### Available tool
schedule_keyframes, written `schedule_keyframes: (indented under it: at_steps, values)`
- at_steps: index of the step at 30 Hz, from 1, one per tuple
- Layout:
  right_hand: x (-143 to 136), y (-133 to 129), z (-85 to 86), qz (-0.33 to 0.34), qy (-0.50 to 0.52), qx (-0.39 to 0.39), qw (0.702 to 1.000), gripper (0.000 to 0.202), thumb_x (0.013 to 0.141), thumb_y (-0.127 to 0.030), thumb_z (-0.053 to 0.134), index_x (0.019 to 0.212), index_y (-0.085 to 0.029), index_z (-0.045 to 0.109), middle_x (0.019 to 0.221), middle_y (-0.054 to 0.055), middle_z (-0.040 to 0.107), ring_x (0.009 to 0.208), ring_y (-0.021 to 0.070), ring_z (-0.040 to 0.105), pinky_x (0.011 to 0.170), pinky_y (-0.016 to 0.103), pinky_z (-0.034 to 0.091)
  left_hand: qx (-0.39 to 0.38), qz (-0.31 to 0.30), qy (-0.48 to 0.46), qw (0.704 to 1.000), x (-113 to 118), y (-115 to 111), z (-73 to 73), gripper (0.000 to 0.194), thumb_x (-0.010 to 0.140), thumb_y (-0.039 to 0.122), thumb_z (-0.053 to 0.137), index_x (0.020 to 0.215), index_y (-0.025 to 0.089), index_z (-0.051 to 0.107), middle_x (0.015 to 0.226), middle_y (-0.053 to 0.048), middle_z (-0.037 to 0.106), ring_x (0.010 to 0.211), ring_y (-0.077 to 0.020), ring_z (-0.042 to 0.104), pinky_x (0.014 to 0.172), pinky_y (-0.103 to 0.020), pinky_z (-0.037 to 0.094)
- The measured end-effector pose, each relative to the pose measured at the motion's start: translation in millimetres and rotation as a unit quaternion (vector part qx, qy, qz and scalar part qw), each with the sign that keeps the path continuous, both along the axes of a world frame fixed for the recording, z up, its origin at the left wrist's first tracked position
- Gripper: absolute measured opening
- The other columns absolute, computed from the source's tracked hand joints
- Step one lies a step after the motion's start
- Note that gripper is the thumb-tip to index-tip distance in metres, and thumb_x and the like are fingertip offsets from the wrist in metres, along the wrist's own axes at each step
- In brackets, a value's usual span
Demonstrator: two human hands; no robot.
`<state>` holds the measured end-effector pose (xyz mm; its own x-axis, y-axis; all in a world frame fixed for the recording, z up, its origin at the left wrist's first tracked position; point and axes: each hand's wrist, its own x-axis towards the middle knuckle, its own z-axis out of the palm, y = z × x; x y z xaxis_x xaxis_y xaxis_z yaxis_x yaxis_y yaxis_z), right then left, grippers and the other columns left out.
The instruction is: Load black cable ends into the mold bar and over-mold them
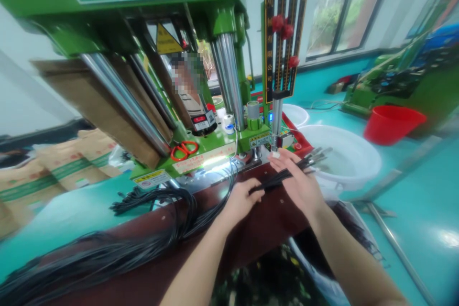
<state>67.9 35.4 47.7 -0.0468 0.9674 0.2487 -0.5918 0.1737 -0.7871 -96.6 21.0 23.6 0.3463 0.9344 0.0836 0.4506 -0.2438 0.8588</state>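
My left hand (241, 200) is closed around a bundle of black cables (270, 182) above the brown work board (265, 222). My right hand (301, 182) has its fingers stretched out flat against the same bundle, near the end where pale tips (317, 155) stick out. Something small and white shows at its fingertips; I cannot tell what. A long heap of black cables (107, 258) lies along the board to the left, with a coiled part (150, 196) in front of the green press (222, 141). Orange-handled scissors (184, 151) rest on the press bed.
Steel columns (229, 76) of the press rise just beyond the board. A white tub (344, 158) and red bucket (392, 124) stand on the right. Brown sacks (82, 158) are at the left. A lined container (319, 267) sits below the board.
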Motion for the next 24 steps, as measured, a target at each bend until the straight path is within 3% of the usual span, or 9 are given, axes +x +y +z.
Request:
schedule_keyframes:
  at_steps: [3,7,9,11,13,15,17,21,24]
  values:
    - [1,4,2.6,0.096,-0.016,-0.027,0.995,0.015,0.082,-0.031,0.057,0.091,-0.022,0.065,0.085,0.003,0.069,0.088,0.0203,0.064,0.095,0.046,0.040,-0.019,-0.063,0.051,0.997,-1,-25,-0.4,0.013,0.078,0.025,0.050,0.072,0.017,0.058,0.064,0.002,0.059,0.059,-0.0103,0.054,0.060,-0.021,0.039]
    - [4,-8,-13.8,0.241,-0.082,-0.027,0.967,0.020,0.082,-0.029,0.056,0.095,-0.017,0.066,0.091,0.007,0.069,0.091,0.0203,0.063,0.093,0.041,0.041,-0.053,-0.124,0.084,0.987,-1,-51,-1.1,0.016,0.070,0.032,0.062,0.076,0.017,0.062,0.071,0.000,0.062,0.062,-0.0129,0.055,0.061,-0.022,0.040]
    - [6,-16,-21.9,0.264,-0.121,-0.009,0.957,0.022,0.082,-0.029,0.056,0.098,-0.018,0.065,0.095,0.007,0.069,0.097,0.0192,0.061,0.091,0.036,0.044,-0.127,-0.138,0.000,0.982,6,-54,-2.3,0.024,0.069,0.036,0.063,0.083,0.016,0.061,0.073,-0.001,0.063,0.063,-0.0135,0.056,0.062,-0.024,0.042]
    - [8,-22,-25.5,0.270,-0.175,-0.025,0.947,0.024,0.083,-0.032,0.054,0.101,-0.019,0.064,0.099,0.007,0.068,0.084,0.0173,0.064,0.072,0.030,0.052,-0.201,-0.129,-0.141,0.961,21,-50,-4.6,0.027,0.073,0.039,0.060,0.082,0.013,0.060,0.072,-0.003,0.062,0.063,-0.0131,0.057,0.063,-0.025,0.045]
    - [11,-24,-25.3,0.263,-0.222,-0.066,0.937,0.028,0.084,-0.036,0.051,0.107,-0.023,0.060,0.106,0.007,0.065,0.055,0.0110,0.062,0.044,0.023,0.049,-0.232,-0.099,-0.266,0.931,37,-42,-7.0,0.029,0.075,0.040,0.058,0.074,0.011,0.058,0.067,-0.004,0.059,0.058,-0.0115,0.055,0.061,-0.026,0.046]
    - [15,-23,-23.4,0.222,-0.238,-0.093,0.941,0.034,0.085,-0.039,0.048,0.116,-0.027,0.053,0.115,0.007,0.059,0.036,0.0033,0.047,0.030,0.019,0.038,-0.226,-0.060,-0.327,0.916,51,-31,-7.4,0.032,0.073,0.041,0.060,0.070,0.010,0.056,0.065,-0.004,0.057,0.057,-0.0108,0.054,0.058,-0.025,0.047]
    - [20,-20,-22.3,0.165,-0.229,-0.082,0.956,0.039,0.084,-0.039,0.050,0.122,-0.027,0.050,0.109,0.006,0.059,0.041,0.0031,0.045,0.033,0.019,0.039,-0.206,-0.015,-0.339,0.918,61,-20,-4.7,0.032,0.070,0.042,0.063,0.073,0.011,0.056,0.066,-0.004,0.057,0.058,-0.0114,0.055,0.054,-0.024,0.048]
    - [31,-14,-25.7,0.117,-0.202,-0.040,0.971,0.034,0.083,-0.036,0.053,0.112,-0.020,0.058,0.068,-0.001,0.054,0.060,0.0114,0.051,0.054,0.026,0.048,-0.137,0.034,-0.306,0.941,66,-3,3.0,0.027,0.076,0.039,0.056,0.076,0.012,0.055,0.066,-0.002,0.055,0.056,-0.0108,0.053,0.049,-0.024,0.048]
    - [38,-11,-30.9,0.048,-0.235,-0.031,0.970,0.022,0.081,-0.033,0.057,0.096,-0.020,0.065,0.068,-0.001,0.056,0.065,0.0139,0.055,0.060,0.029,0.047,-0.069,0.040,-0.235,0.969,66,0,2.9,0.024,0.081,0.037,0.048,0.081,0.014,0.056,0.069,-0.002,0.055,0.055,-0.0117,0.053,0.046,-0.023,0.045]
